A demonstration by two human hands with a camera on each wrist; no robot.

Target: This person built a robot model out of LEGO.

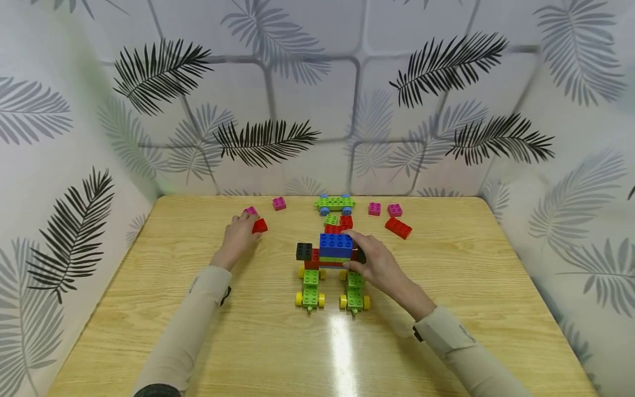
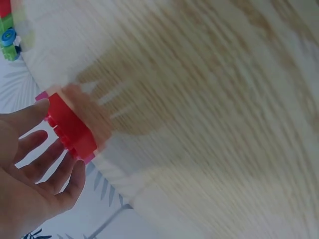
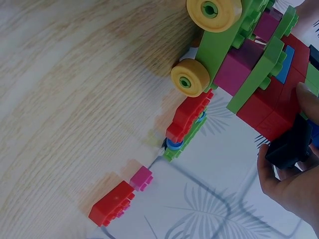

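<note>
Gripping the brick model (image 1: 335, 252), the right hand (image 1: 381, 266) best steadies it while the left hand (image 1: 237, 236), hold unclear, should center on the red brick (image 2: 74, 123) beside it.

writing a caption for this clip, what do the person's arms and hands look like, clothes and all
The left hand and right hand wear no gloves. The left sleeve and right sleeve are long and pale beige, each with a small dark marking near the cuff. A black piece shows under each cuff, and another black item crosses the left forearm.
</note>
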